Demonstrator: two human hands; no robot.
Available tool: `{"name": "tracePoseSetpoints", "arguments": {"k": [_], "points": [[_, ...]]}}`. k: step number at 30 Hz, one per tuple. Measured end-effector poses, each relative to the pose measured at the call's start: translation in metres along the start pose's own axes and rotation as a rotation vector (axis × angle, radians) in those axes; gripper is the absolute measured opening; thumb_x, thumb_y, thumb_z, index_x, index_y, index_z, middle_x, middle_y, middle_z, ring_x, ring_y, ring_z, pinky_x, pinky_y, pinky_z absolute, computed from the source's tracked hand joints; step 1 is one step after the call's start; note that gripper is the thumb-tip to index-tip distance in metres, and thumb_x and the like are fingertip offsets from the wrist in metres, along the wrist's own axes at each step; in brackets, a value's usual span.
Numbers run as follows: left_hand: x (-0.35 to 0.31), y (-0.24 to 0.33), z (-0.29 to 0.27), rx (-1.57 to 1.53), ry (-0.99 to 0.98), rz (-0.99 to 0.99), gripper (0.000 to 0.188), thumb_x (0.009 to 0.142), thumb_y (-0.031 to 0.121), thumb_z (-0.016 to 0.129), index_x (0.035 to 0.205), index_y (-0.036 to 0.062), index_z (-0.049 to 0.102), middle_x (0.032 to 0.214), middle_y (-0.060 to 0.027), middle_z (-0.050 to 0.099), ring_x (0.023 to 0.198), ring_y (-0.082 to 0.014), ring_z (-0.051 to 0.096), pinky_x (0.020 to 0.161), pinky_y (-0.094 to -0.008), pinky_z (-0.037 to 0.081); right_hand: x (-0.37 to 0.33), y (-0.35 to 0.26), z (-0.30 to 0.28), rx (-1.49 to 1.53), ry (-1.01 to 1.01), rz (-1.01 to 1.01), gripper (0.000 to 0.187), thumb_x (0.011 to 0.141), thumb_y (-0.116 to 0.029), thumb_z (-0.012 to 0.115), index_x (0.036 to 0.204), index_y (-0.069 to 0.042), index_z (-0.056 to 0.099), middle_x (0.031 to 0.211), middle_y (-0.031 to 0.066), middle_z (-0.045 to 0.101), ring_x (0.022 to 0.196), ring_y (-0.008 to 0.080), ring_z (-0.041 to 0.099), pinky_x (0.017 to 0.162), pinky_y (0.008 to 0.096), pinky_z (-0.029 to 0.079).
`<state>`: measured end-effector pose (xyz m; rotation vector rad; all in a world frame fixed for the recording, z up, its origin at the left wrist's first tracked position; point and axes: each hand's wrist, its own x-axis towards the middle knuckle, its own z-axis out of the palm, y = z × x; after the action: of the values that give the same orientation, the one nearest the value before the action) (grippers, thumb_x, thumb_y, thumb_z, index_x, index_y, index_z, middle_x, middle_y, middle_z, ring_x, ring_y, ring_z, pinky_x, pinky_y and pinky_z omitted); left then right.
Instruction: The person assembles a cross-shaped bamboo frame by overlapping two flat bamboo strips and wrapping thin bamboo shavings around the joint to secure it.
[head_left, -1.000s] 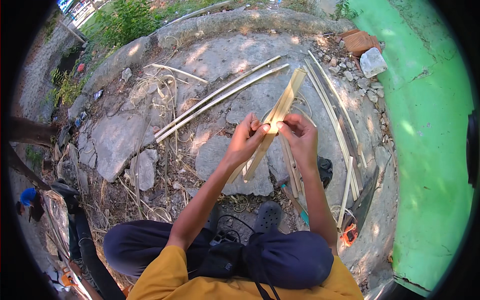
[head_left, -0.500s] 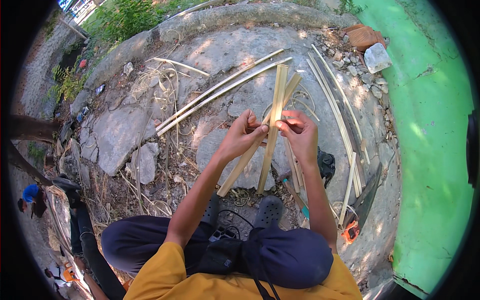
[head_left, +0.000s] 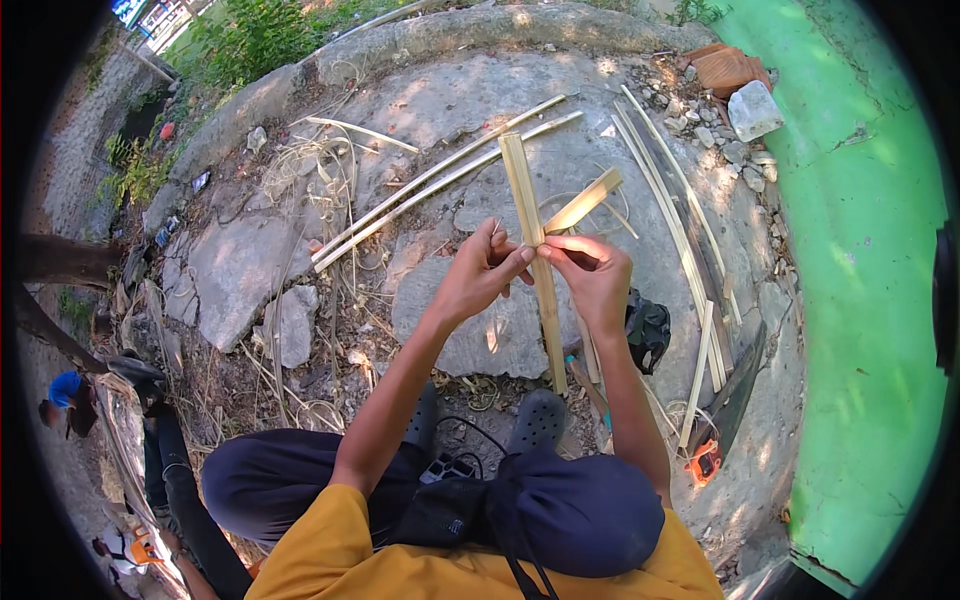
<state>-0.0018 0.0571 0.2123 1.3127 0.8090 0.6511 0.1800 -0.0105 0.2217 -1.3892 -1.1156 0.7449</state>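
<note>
Clamping fingers of left hand (head_left: 482, 275) and right hand (head_left: 592, 280) on angled wooden strips (head_left: 523, 187), above the grey slab (head_left: 470, 338); right of the slab, crumpled black bag (head_left: 652, 333), contents hidden from view.

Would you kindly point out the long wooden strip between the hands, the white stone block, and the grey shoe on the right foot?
Long wooden strip (head_left: 523, 190), head view: on its upper half.
White stone block (head_left: 755, 110), head view: middle of its visible side.
Grey right shoe (head_left: 537, 420), head view: on its toe.
</note>
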Motion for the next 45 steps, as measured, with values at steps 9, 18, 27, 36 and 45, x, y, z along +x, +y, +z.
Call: {"name": "tracePoseSetpoints", "arguments": {"k": [9,18,27,36,45], "points": [[-0.001,0.009,-0.002,-0.004,0.021,-0.014,0.039,0.105,0.029,0.070,0.098,0.0143,0.034,0.105,-0.0138,0.076,0.085,-0.0172,0.078,0.054,-0.0250,0.049,-0.003,0.006,0.002,0.073,-0.027,0.046,0.028,0.091,-0.003,0.081,0.119,0.000,0.077,0.096,0.0088,0.076,0.083,0.0122,0.073,0.076,0.0285,0.060],[-0.004,0.004,-0.008,0.002,-0.054,-0.064,0.034,0.105,0.029,0.069,0.103,0.0133,0.039,0.096,-0.0079,0.073,0.081,-0.0152,0.076,0.053,-0.0240,0.048,-0.024,0.020,-0.004,0.251,-0.077,0.322,0.043,0.093,-0.009,0.081,0.130,0.006,0.066,0.103,0.0107,0.075,0.090,0.0137,0.073,0.077,0.0262,0.060],[-0.005,0.014,-0.011,-0.043,-0.137,-0.070,0.032,0.104,0.026,0.071,0.103,0.0132,0.042,0.091,-0.0051,0.068,0.077,-0.0130,0.073,0.054,-0.0246,0.046,-0.024,0.015,-0.012,0.294,-0.138,0.318,0.031,0.094,-0.009,0.080,0.119,0.009,0.073,0.102,0.0099,0.078,0.089,0.0107,0.072,0.082,0.0257,0.058],[-0.010,0.020,-0.003,-0.046,-0.116,-0.030,0.032,0.103,0.022,0.072,0.112,0.0103,0.043,0.099,-0.0097,0.076,0.073,-0.0122,0.072,0.052,-0.0231,0.046,-0.032,-0.002,-0.013,0.293,-0.092,0.282,0.030,0.093,-0.006,0.079,0.120,0.007,0.074,0.104,0.0102,0.078,0.091,0.0104,0.072,0.083,0.0254,0.058],[-0.013,0.034,0.001,-0.023,-0.138,-0.008,0.041,0.103,0.020,0.071,0.100,0.0095,0.032,0.108,-0.0154,0.073,0.073,-0.0143,0.071,0.057,-0.0279,0.049,-0.035,-0.011,-0.015,0.291,-0.081,0.258,0.028,0.094,-0.005,0.078,0.119,0.007,0.074,0.104,0.0104,0.078,0.090,0.0107,0.072,0.082,0.0255,0.058]]}}
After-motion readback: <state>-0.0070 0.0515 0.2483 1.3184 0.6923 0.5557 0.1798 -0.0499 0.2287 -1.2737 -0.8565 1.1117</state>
